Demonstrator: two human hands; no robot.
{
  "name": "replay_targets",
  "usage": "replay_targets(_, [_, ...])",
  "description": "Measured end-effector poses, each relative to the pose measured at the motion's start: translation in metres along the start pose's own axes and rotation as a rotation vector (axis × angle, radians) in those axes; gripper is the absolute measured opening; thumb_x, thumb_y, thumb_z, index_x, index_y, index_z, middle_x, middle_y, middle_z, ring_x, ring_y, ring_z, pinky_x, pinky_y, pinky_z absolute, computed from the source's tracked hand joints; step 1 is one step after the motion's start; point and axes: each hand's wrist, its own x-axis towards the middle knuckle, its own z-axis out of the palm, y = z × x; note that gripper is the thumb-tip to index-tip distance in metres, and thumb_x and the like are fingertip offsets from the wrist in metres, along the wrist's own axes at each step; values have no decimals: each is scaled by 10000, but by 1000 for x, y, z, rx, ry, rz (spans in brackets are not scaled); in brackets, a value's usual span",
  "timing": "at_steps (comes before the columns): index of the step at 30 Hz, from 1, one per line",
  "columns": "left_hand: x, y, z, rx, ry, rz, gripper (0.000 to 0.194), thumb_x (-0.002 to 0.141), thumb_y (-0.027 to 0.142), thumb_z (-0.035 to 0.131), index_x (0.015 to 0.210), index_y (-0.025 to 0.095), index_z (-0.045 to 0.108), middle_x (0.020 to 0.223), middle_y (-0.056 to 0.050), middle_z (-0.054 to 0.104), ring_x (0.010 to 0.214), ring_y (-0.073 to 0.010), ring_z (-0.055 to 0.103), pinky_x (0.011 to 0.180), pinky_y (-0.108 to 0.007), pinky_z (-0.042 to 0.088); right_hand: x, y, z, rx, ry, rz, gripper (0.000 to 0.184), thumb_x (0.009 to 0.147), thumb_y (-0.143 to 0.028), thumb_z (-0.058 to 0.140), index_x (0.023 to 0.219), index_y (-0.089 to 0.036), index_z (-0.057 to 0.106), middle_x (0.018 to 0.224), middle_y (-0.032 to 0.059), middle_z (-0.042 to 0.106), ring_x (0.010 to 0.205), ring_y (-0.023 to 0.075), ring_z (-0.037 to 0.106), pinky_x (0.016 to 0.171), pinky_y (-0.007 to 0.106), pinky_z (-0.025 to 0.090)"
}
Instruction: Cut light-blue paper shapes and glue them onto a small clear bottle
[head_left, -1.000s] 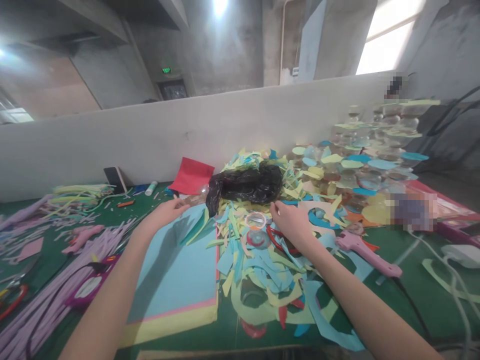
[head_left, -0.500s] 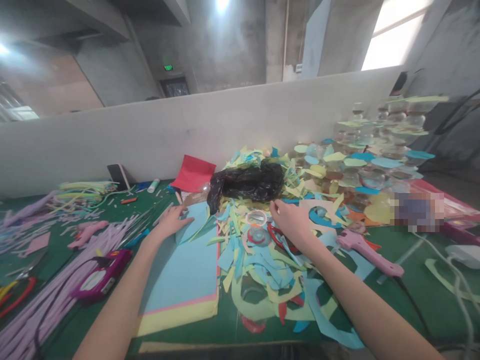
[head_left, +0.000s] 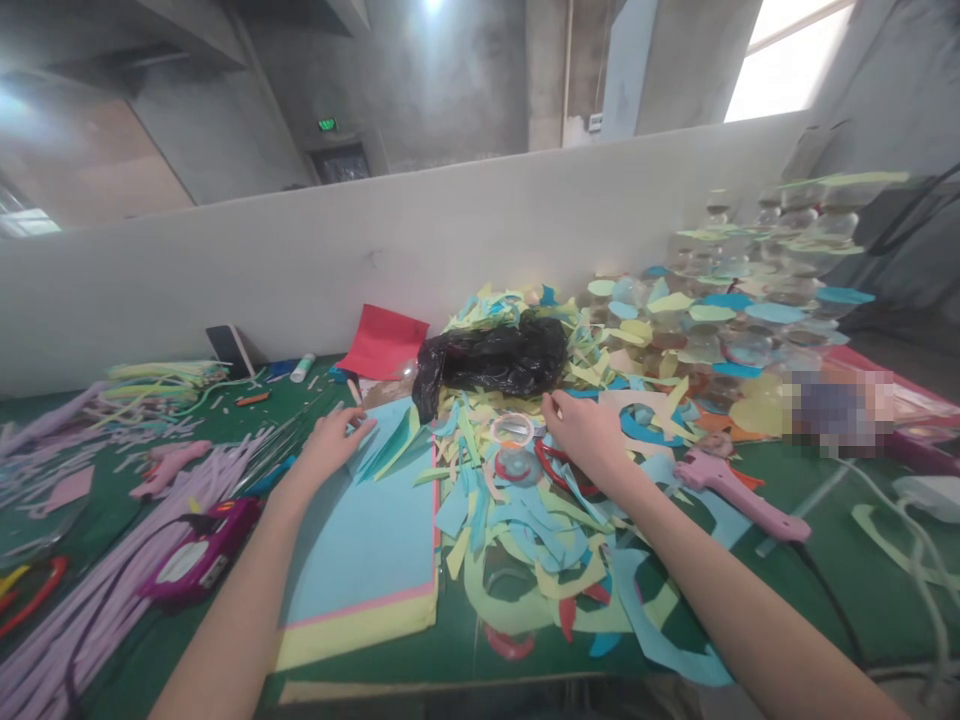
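My left hand [head_left: 334,440] is at the upper left edge of a stack of coloured paper [head_left: 360,540], blue on top with pink and yellow edges below. Its thumb and fingers are apart, and I see nothing between them. Several loose cut pieces of blue and green paper [head_left: 390,445] stand fanned on the stack's top right, just beyond the fingertips. My right hand [head_left: 581,430] rests over the paper scraps with its fingers curled in; whatever they hold, if anything, is hidden. Under its palm side shows a red loop handle [head_left: 555,468], partly covered.
A black plastic bag [head_left: 502,360] lies behind the scraps. Pink glue guns [head_left: 742,495] lie right and left. A purple device [head_left: 202,555] sits on lilac strips [head_left: 127,590]. Clear domes with paper pieces [head_left: 750,310] are stacked at the back right, beside a red sheet-backed partition [head_left: 300,270].
My left hand has drawn slightly back to the left, its fingers more bent. The loose paper pieces beside it now stand more fanned. My right hand has hardly moved.
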Motion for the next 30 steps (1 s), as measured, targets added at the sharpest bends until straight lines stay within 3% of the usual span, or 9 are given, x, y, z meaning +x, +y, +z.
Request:
replay_targets(3, [-4, 12, -2, -37, 61, 132, 497, 899, 552, 336, 1052, 181, 630, 1082, -109, 651, 1130, -293, 518, 1003, -398, 350, 0, 1, -1, 15, -16, -2, 377, 988, -334, 364, 771, -180, 631, 631, 39, 642, 509, 134, 525, 492, 278, 156])
replay_targets(6, [-12, 28, -8, -196, 118, 223, 532, 950, 508, 224, 1144, 169, 585, 1114, -117, 627, 1085, -265, 539, 952, -377, 396, 0, 1, -3, 29, -15, -6, 379, 987, -330, 359, 769, -180, 630, 618, 40, 639, 501, 135, 512, 497, 273, 155])
replay_targets(11, [-26, 56, -16, -171, 85, 378, 538, 891, 555, 400, 1263, 173, 470, 1145, -119, 570, 957, -237, 560, 807, -335, 450, 1, 2, -1, 13, -10, -3, 396, 987, -342, 348, 748, -187, 624, 616, 41, 634, 505, 138, 502, 497, 274, 151])
replay_targets(14, [-33, 77, -16, -122, 170, 539, 478, 857, 578, 439, 1072, 163, 535, 1039, -119, 586, 928, -245, 551, 802, -346, 438, 1, 3, 1, 7, -11, -9, 408, 991, -344, 337, 755, -187, 629, 607, 42, 629, 522, 145, 511, 501, 268, 162])
replay_targets(16, [-43, 95, -17, -88, 133, 611, 399, 890, 552, 385, 896, 190, 553, 890, -83, 603, 856, -229, 552, 780, -339, 425, 1, 2, 1, 8, -11, -3, 405, 990, -343, 344, 762, -184, 638, 611, 46, 634, 538, 149, 525, 510, 267, 171])
replay_targets(18, [-59, 115, -17, -22, -2, 581, 381, 916, 521, 369, 797, 205, 546, 807, -56, 608, 803, -218, 557, 726, -326, 411, 1, 2, 1, 14, -18, 2, 399, 988, -341, 350, 771, -183, 646, 624, 49, 645, 549, 153, 535, 516, 268, 176])
replay_targets(21, [-90, 139, -14, 31, -191, 477, 362, 876, 558, 449, 808, 222, 567, 845, -54, 611, 838, -249, 563, 679, -328, 415, 0, 1, -1, 25, -32, 1, 396, 989, -330, 346, 788, -181, 653, 643, 53, 659, 570, 159, 551, 518, 273, 181])
replay_targets(26, [-117, 151, -8, -80, -293, 423, 228, 871, 455, 496, 871, 228, 514, 968, -63, 602, 955, -272, 545, 766, -357, 444, 0, 0, -2, 13, -26, -1, 390, 990, -330, 354, 805, -179, 662, 677, 60, 678, 606, 164, 575, 523, 277, 184])
replay_targets(30, [-114, 146, -14, -231, -347, 331, 149, 895, 380, 417, 840, 246, 452, 828, -25, 574, 753, -211, 555, 636, -306, 452, -1, 0, -1, 13, -30, -7, 379, 989, -324, 362, 790, -185, 653, 683, 55, 683, 600, 160, 578, 514, 278, 170])
